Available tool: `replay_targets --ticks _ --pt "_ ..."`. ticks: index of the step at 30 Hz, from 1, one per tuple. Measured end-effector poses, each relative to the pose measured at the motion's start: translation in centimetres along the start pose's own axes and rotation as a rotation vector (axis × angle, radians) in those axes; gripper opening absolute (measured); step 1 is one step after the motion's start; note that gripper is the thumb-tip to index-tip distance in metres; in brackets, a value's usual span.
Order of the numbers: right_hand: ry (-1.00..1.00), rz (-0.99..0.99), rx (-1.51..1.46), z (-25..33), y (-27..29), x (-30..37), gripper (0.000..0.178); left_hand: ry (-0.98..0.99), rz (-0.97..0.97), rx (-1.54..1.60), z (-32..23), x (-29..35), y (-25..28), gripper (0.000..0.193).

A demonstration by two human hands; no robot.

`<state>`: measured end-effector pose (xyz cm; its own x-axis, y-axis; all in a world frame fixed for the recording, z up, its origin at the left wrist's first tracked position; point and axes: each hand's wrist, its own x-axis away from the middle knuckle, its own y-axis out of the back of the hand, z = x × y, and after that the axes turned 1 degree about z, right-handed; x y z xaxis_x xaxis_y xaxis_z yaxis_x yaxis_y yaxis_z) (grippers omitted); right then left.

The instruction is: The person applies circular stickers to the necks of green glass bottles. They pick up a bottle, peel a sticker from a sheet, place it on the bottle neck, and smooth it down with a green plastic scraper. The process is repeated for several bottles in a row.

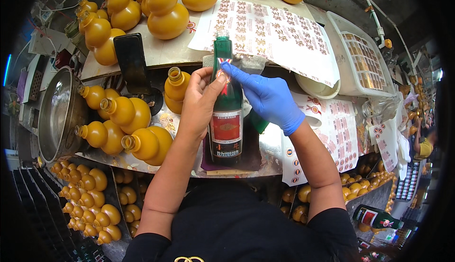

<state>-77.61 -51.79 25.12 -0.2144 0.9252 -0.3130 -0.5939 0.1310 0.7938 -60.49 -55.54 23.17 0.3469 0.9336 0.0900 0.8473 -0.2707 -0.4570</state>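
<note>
A green glass bottle with a red and black front label lies in front of me on a dark cloth, its neck pointing away. My bare left hand is closed around its left side, the thumb pressing on a red-and-white ribbon sticker below the neck. From the right, my right hand, in a blue glove, reaches to the same sticker. Its index fingertip presses the sticker's upper end beside my left thumb, and its other fingers are curled and partly hidden.
Yellow gourd-shaped bottles stand at the back and left, near a black stand and a metal basin. Sticker sheets lie at the back, others at right. A white plastic bin stands beyond. Crates of gourd bottles sit below.
</note>
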Motion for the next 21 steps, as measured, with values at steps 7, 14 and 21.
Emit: replay_targets --ticks 7,14,21 --pt "-0.122 -0.278 -0.474 -0.6 -1.7 0.0 0.036 0.001 0.017 0.016 -0.1 0.1 -0.1 0.044" --pt "-0.875 -0.209 -1.590 -0.2 1.7 1.7 0.036 0.044 0.047 0.027 0.0 0.4 0.2 0.053" --pt "-0.293 -0.056 -0.724 2.9 5.1 -3.1 0.035 0.040 0.041 0.002 0.2 0.2 0.3 0.055"
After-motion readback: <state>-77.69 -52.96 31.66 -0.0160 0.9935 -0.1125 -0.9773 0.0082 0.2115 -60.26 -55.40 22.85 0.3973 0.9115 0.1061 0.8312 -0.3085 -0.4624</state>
